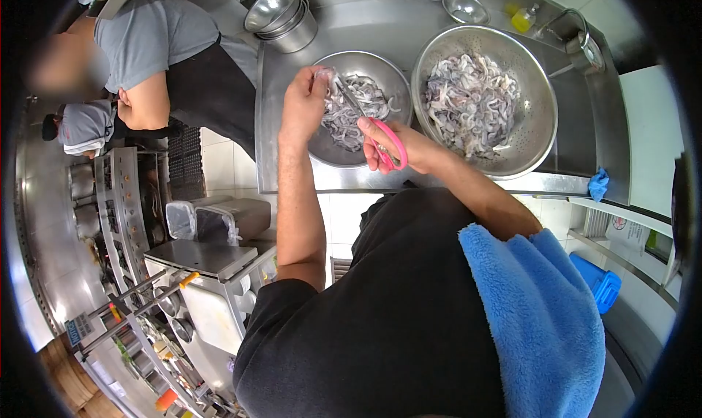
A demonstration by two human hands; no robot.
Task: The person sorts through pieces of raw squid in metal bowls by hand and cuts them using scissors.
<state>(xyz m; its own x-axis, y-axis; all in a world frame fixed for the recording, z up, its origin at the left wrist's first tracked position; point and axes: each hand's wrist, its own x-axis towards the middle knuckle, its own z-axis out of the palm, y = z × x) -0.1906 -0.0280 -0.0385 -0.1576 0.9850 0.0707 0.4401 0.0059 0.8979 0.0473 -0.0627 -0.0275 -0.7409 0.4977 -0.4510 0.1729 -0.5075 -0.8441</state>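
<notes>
My left hand is closed, its thumb and fingers pinching a pale, wet piece of squid over the left steel bowl. My right hand grips pink-handled scissors. Their blades point up and left, close to the pinched piece; whether they touch it I cannot tell. Below lie greyish-white squid tentacles in the left bowl. A larger perforated steel colander to the right holds a heap of similar squid pieces.
Stacked steel pots stand at the sink's left. Behind the colander are a small bowl, a bottle of yellow liquid and a tap. A blue cloth hangs on the right edge. A co-worker stands close on the left.
</notes>
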